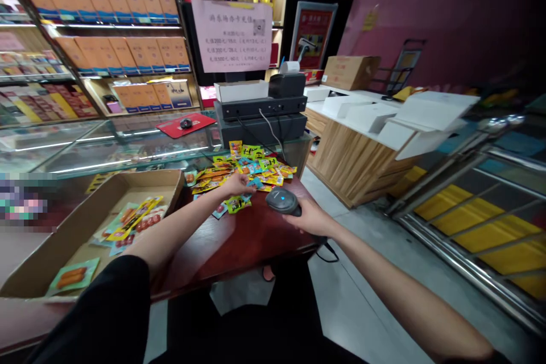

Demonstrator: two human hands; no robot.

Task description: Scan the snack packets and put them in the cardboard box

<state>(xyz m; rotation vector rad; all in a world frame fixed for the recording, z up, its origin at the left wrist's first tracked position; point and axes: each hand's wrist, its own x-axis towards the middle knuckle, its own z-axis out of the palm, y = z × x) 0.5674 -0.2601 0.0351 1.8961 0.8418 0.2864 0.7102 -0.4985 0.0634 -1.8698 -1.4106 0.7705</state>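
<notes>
1. Right hand wraps the scanner's handle, the natural hold; probably stiff and light.
2. Left hand meets a small blue packet; cannot tell whether it's pinched.
3. Packets heap on the table: likely light, slippery; grip sealed edges.

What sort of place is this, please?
Probably a shop checkout: the right hand holds what looks like a barcode scanner, a pile of snack packets lies nearby, and rows of orange boxes stand behind.
</notes>
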